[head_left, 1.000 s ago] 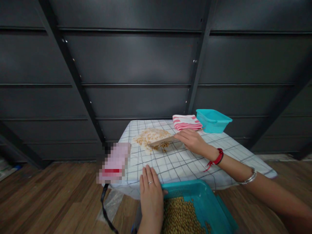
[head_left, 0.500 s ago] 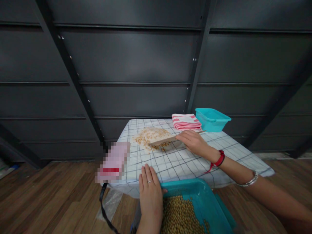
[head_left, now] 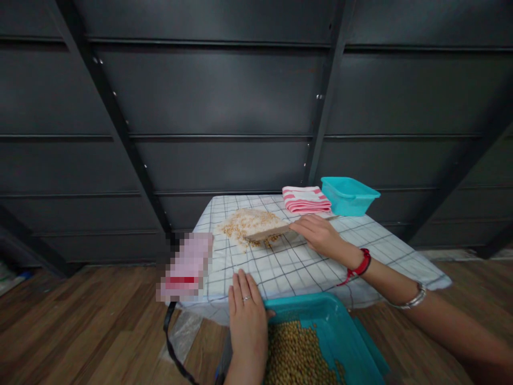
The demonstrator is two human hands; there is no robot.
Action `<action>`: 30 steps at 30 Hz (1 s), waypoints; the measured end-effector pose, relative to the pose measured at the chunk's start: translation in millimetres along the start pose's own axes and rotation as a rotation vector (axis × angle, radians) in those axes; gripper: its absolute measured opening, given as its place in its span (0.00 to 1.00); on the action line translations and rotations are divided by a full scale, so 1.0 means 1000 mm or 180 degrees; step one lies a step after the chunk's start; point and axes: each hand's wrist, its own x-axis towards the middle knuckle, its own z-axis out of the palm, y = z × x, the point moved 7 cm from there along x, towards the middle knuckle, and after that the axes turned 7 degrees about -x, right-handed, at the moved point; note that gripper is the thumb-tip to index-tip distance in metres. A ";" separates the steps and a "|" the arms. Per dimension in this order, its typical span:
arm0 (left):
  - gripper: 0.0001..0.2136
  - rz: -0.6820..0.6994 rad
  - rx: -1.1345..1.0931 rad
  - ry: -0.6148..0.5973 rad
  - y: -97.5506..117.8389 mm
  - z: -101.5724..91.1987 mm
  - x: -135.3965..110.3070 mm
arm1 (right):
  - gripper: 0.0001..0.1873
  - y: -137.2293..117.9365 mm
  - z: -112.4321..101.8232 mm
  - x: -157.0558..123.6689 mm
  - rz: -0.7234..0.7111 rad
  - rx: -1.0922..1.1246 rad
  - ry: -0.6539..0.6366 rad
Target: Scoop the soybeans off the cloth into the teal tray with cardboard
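Note:
My right hand [head_left: 318, 233] is closed around a long, flat, pale strip [head_left: 270, 232] that looks wooden. Its far end rests in a spread pile of white grains mixed with yellow-brown beans [head_left: 252, 220] on the checked tablecloth [head_left: 224, 264]. The strip's other end sticks out behind my fingers. Fingers stretched out, my left hand [head_left: 245, 307] lies flat at the table's near edge, its thumb by the rim of a teal tub [head_left: 328, 302]. Many brownish-green beans [head_left: 296, 353] fill much of that tub, which the frame's lower edge cuts off.
A folded pink-and-white towel [head_left: 306, 200] and a turquoise basket [head_left: 350, 198] stand at the table's back right. On the left edge is a blurred-out pink object [head_left: 188, 264], with a black strap [head_left: 170, 337] hanging below. Dark metal panels [head_left: 224, 96] rise behind.

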 end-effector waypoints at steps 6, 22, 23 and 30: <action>0.26 -0.0036 -0.0099 -0.0014 0.000 0.001 0.000 | 0.21 0.001 -0.012 -0.006 0.0033 0.0133 0.0118; 0.26 -0.0088 -0.0108 -0.0040 0.001 -0.004 0.001 | 0.23 0.006 -0.009 -0.004 0.0126 0.0116 -0.0015; 0.26 -0.0086 -0.0111 -0.0042 0.001 -0.003 0.001 | 0.23 0.006 -0.009 -0.003 0.0120 0.0121 -0.0008; 0.26 -0.0046 -0.0075 -0.0004 0.000 -0.003 0.000 | 0.22 -0.003 -0.007 -0.006 0.0082 0.0103 -0.0003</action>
